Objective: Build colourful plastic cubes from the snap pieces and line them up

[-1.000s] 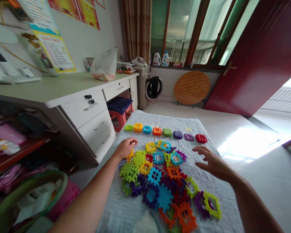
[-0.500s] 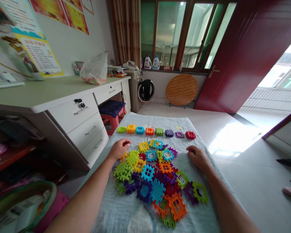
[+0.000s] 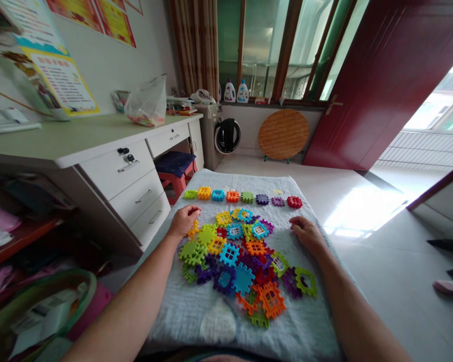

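My left hand [image 3: 184,220] rests on the cloth at the left of a loose pile of plastic tiles, its fingers curled together beside a yellow piece [image 3: 193,230]; whether they hold anything is hidden. On the pile's right side, my right hand [image 3: 305,231] lies on the cloth with bent fingers and no tile in it. Blue [image 3: 243,278], orange [image 3: 272,300], green [image 3: 305,281] and purple tiles overlap in the pile. Beyond it runs a row of small stacks, from light green [image 3: 191,194] at the left to red [image 3: 294,202] at the right.
A pale blue cloth [image 3: 219,322] covers the table. To the left stand a desk [image 3: 94,138] with drawers, a stool [image 3: 175,165] and a green-rimmed basket [image 3: 88,289]. A washing machine [image 3: 210,136], round wooden board [image 3: 283,134] and red door [image 3: 362,90] are farther back.
The camera view has shifted slightly, so the tiles and table appear higher. Both hands keep about the same places beside the pile.
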### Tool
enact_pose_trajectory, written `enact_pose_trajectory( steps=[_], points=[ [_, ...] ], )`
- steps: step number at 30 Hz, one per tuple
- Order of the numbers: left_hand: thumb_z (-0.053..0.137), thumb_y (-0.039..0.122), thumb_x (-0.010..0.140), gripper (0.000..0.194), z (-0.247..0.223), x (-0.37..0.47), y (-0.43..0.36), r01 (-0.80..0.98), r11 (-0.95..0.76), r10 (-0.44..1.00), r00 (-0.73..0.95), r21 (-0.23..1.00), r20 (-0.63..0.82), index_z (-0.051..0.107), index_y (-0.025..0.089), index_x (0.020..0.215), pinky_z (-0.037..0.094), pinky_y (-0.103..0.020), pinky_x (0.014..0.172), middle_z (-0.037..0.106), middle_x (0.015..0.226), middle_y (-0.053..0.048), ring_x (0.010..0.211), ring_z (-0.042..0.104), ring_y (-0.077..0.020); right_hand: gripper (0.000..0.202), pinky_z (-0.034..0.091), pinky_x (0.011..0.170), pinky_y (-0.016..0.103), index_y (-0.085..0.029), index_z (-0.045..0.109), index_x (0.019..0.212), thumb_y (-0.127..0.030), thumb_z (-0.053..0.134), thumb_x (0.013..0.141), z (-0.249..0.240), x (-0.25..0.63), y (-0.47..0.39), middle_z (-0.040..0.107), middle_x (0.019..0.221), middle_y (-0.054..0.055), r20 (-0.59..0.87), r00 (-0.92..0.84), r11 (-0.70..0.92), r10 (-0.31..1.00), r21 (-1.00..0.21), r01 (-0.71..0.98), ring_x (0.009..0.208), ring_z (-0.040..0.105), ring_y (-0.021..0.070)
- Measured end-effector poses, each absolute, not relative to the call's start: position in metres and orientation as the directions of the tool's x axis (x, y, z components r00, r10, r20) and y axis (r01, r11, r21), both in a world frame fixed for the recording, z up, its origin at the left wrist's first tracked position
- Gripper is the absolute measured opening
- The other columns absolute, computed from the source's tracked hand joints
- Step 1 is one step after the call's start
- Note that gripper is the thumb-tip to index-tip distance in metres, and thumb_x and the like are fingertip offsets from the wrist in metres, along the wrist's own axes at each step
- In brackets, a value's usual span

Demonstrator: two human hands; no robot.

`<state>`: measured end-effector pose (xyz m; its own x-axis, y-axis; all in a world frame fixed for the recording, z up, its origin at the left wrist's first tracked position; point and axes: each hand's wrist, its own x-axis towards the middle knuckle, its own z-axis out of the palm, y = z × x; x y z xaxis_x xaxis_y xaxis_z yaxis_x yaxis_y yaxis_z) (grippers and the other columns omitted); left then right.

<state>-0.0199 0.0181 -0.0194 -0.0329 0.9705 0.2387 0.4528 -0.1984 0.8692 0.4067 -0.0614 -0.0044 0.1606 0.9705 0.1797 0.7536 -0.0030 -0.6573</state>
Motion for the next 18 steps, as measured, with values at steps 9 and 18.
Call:
enact_pose_trajectory(
  steps=[9,18],
  points=[
    [0.056,0.039,0.071,0.030,-0.019,-0.016,0.017,0.517,-0.203,0.968,-0.021,0.832,0.249,0.066,0.015,0.085,0.046,-0.025,0.060,0.065,0.071,-0.002,0.063,0.058,-0.0162,0.064,0.035,0.097,0.044,-0.023,0.050,0.129,-0.028,0.062,0.066,0.006,0.351,-0.067,0.053,0.128,0.007,0.255,-0.286,0.375,0.924,-0.446,0.813,0.116,0.044,0.0275],
    [0.054,0.040,0.071,0.028,-0.016,-0.016,0.015,0.559,-0.201,0.969,-0.008,0.804,0.248,0.065,0.017,0.083,0.047,-0.026,0.063,0.066,0.072,-0.002,0.066,0.059,-0.0174,0.024,0.042,0.068,0.027,-0.020,0.066,0.084,-0.034,0.047,0.084,0.018,0.359,-0.070,0.065,0.079,0.002,0.208,-0.168,0.263,0.964,-0.621,0.738,0.071,0.056,0.0147]
  ],
)
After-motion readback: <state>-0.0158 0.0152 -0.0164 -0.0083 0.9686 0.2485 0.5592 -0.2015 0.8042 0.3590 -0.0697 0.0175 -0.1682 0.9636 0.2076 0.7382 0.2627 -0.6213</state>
